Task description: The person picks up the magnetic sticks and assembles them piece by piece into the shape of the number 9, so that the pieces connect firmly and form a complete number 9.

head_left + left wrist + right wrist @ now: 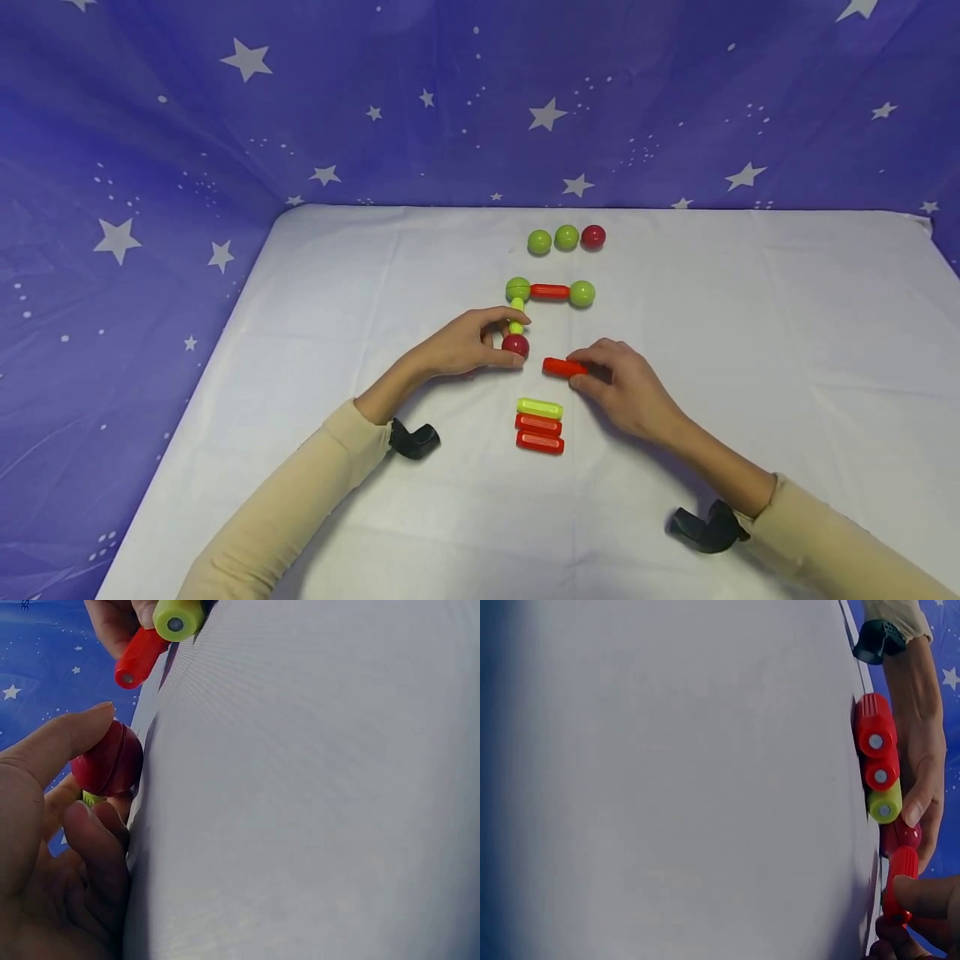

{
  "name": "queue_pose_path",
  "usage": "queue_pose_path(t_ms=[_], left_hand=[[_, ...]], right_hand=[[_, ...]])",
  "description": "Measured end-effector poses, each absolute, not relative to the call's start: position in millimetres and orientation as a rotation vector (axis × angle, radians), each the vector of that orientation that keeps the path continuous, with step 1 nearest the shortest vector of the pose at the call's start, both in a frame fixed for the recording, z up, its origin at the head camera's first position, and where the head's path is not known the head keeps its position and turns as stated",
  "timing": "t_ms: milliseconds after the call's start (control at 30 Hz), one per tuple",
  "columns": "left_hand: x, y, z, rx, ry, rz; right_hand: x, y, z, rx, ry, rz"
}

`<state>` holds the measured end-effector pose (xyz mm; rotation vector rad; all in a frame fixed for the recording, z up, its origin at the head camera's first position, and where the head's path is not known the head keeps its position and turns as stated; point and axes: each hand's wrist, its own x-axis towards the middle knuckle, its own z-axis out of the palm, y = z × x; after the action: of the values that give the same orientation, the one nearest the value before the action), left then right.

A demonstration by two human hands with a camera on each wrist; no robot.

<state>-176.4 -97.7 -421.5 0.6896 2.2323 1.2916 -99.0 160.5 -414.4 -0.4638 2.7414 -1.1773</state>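
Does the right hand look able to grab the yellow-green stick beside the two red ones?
Probably not yet: the right hand pinches another red stick, though nothing seems to block its way to the yellow-green stick.

The light was soft and even in my head view, duller on both wrist feeds
I saw faint shadows under the forearms on the white tabletop; on my left wrist feed fine streaks fanned over a greyish surface that darkened at the lower right, while my right wrist feed had a dark blue blur down its left edge and a small glint on the red ball
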Motion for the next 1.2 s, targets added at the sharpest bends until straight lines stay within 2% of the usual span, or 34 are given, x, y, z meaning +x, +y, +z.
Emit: queue_pose_path(t_ms=[533, 1200], left_hand=[[-177.2, -96.8, -423.6, 0.7, 2.222, 1.311], [-177.2, -97.0, -421.3, 0.695, 2.223, 1.314]], right_hand=[[-120.4, 149.5, -407.6, -0.449, 2.718, -1.148], [-122.7, 149.0, -411.8, -0.52, 2.729, -1.134]])
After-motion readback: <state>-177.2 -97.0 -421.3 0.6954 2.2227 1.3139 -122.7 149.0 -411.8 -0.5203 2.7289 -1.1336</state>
